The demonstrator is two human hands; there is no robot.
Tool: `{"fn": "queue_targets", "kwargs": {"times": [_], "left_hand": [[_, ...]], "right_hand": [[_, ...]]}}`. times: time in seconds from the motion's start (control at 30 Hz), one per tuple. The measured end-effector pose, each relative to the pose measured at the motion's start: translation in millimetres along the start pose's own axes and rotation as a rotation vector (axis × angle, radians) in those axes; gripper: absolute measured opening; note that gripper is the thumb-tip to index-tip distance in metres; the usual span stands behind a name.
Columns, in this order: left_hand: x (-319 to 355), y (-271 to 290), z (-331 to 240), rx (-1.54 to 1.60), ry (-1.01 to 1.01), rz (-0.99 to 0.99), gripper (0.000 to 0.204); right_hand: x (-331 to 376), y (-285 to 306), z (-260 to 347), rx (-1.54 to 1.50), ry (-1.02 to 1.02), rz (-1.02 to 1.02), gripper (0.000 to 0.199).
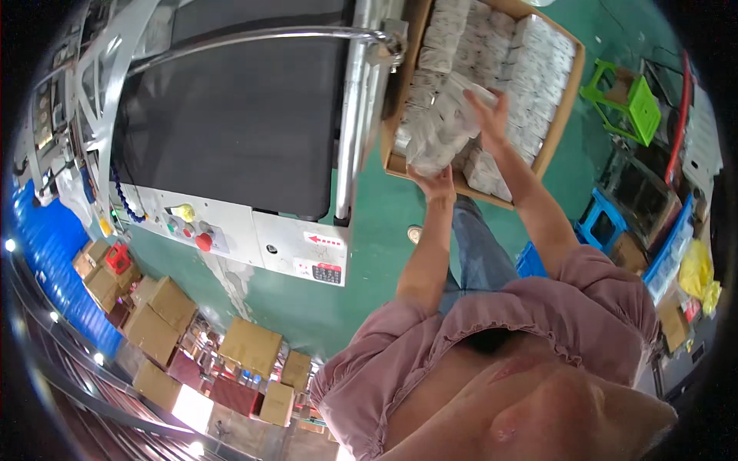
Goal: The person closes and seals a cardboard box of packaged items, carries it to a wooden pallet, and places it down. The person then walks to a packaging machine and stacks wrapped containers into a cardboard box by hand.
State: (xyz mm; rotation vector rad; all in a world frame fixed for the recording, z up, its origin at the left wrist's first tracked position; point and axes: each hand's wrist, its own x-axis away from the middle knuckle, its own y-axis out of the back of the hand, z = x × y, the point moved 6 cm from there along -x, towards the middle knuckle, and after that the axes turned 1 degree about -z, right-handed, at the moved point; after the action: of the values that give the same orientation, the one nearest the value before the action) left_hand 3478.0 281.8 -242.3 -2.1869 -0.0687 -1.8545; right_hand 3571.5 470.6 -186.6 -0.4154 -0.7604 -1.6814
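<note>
My left hand (pixel 435 183) holds the bottom of a stack of soft white packs (pixel 444 127), and my right hand (pixel 490 107) presses its top. The stack is over the near left corner of the big box (pixel 565 96). I think it is light and squishy, so squeeze both ends.

Two hands: left hand (pixel 437 184), right hand (pixel 492 107), one clear packet bundle (pixel 446 127) between them. One open cardboard box (pixel 560 115) of white packets, too many to count. One conveyor belt (pixel 231 115). One green stool (pixel 626 100). Roughly nine brown cartons (pixel 250 344) at lower left, exact count unclear.
</note>
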Motion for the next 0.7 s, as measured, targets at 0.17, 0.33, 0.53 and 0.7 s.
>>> {"fn": "queue_targets", "kwargs": {"times": [0.17,0.33,0.53,0.7], "left_hand": [[112,-12,6,-0.105,0.300,0.571,0.051],[205,-74,-59,-0.583,0.147,0.928,0.073],[338,-143,-156,-0.898,-0.155,1.241,0.103],[382,-145,-207,-0.797,-0.346,1.449,0.097]], "right_hand": [[113,74,156,0.062,0.777,0.162,0.070],[229,109,277,-0.073,1.006,0.581,0.083],[355,98,354,-0.178,1.189,0.970,0.092],[434,88,388,0.039,1.551,1.038,0.089]]}}
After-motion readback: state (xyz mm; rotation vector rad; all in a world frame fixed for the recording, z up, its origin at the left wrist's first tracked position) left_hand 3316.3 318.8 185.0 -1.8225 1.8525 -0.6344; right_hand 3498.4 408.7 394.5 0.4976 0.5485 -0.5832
